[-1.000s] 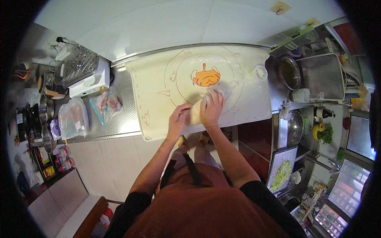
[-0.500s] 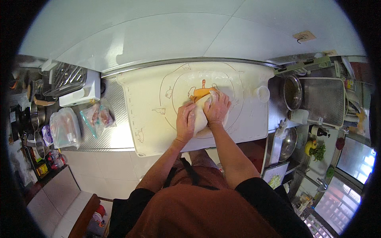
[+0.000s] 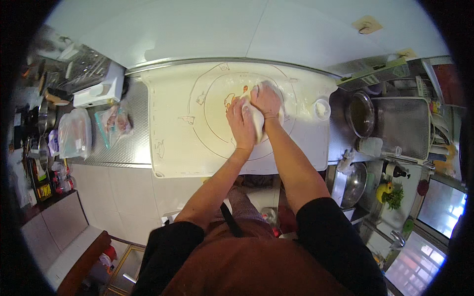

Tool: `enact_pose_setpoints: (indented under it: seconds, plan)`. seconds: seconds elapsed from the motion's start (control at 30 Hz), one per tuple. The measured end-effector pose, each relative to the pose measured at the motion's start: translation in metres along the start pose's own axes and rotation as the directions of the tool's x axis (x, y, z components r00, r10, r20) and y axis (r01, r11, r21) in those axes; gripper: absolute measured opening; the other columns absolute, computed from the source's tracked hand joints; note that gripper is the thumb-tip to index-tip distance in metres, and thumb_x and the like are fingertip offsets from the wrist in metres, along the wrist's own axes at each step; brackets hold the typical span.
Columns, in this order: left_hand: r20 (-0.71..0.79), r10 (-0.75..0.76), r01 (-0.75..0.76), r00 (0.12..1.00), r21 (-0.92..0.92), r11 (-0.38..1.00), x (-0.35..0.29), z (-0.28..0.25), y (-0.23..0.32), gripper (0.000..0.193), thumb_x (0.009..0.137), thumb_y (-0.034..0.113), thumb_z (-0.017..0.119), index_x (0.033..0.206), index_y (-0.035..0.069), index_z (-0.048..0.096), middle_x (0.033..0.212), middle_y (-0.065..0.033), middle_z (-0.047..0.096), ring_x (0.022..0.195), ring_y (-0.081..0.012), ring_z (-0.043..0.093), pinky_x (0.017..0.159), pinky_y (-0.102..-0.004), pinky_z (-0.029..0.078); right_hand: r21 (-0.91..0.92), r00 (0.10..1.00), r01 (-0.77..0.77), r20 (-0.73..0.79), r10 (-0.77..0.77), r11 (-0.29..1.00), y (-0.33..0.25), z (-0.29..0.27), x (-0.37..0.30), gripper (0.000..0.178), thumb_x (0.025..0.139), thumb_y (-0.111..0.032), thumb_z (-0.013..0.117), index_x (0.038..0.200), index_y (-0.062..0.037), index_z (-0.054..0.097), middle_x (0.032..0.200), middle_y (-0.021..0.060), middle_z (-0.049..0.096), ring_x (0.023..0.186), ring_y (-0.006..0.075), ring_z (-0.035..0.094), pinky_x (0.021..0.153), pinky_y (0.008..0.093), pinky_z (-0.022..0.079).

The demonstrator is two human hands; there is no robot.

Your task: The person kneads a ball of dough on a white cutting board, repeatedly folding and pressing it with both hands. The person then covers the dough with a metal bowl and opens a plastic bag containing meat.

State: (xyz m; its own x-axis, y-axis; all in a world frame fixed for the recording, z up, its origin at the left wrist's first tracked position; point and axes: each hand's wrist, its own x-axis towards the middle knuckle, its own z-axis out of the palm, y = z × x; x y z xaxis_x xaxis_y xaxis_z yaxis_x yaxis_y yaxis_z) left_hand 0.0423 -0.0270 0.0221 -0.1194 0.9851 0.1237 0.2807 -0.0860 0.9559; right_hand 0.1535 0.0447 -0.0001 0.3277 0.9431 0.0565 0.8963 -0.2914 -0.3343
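A lump of white dough [image 3: 256, 123] lies under both my hands on a pale printed kneading mat [image 3: 173, 148]. My left hand [image 3: 241, 121] is curled against the dough's left side, fingers bent over it. Pressed onto its upper right part is my right hand [image 3: 266, 100], with the fingers folded over the dough. Much of the dough is hidden beneath my palms and fingers. Flour dusts the mat around it. A small white tub [image 3: 321, 109] stands on the mat's right side.
Left on the metal counter [image 3: 136, 133] are bagged food [image 3: 114, 123], a clear plastic bag [image 3: 75, 133] and a white appliance [image 3: 101, 91]. To the right stand a round metal bowl [image 3: 361, 115], a rectangular metal tray [image 3: 402, 126] and a sink basin [image 3: 355, 185]. A wall [image 3: 207, 34] rises behind the mat.
Both hands have pushed away from me along the mat, my arms stretching out further. The dough is squeezed narrower between them. The whole view has shifted slightly.
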Motion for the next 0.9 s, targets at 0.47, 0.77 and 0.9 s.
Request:
enact_pose_setpoints:
  seconds: [0.47, 0.77, 0.9]
  plan:
    - [0.363, 0.460, -0.582, 0.810, 0.414, 0.700, -0.053, -0.099, 0.034, 0.030, 0.086, 0.022, 0.062, 0.112, 0.008, 0.067, 0.121, -0.0121, 0.061, 0.120, -0.0365, 0.051, 0.105, -0.0556, 0.035, 0.235, 0.900, 0.255, -0.411, -0.142, 0.938, -0.037, -0.060, -0.200, 0.028, 0.084, -0.017, 0.058, 0.110, -0.0078, 0.062, 0.117, 0.0094, 0.060, 0.111, 0.0317, 0.054, 0.096, 0.0474, 0.037]
    - [0.404, 0.345, -0.521, 0.848, 0.507, 0.687, 0.014, -0.046, -0.004, 0.026, 0.084, 0.022, 0.061, 0.106, 0.012, 0.070, 0.114, -0.0099, 0.061, 0.110, -0.0326, 0.054, 0.093, -0.0486, 0.040, 0.254, 0.952, -0.120, -0.243, 0.184, 0.960, -0.025, -0.018, -0.139, 0.024, 0.086, -0.022, 0.051, 0.103, -0.0080, 0.061, 0.102, 0.0094, 0.060, 0.100, 0.0316, 0.054, 0.086, 0.0466, 0.037]
    - [0.397, 0.288, -0.475, 0.872, 0.538, 0.697, 0.054, -0.026, -0.009, 0.021, 0.086, 0.023, 0.060, 0.099, 0.011, 0.070, 0.104, -0.0093, 0.062, 0.101, -0.0316, 0.055, 0.086, -0.0470, 0.042, 0.212, 0.937, -0.163, -0.272, 0.219, 0.964, -0.032, -0.018, -0.101, 0.023, 0.087, -0.022, 0.050, 0.101, -0.0082, 0.062, 0.100, 0.0096, 0.060, 0.099, 0.0310, 0.054, 0.085, 0.0465, 0.038]
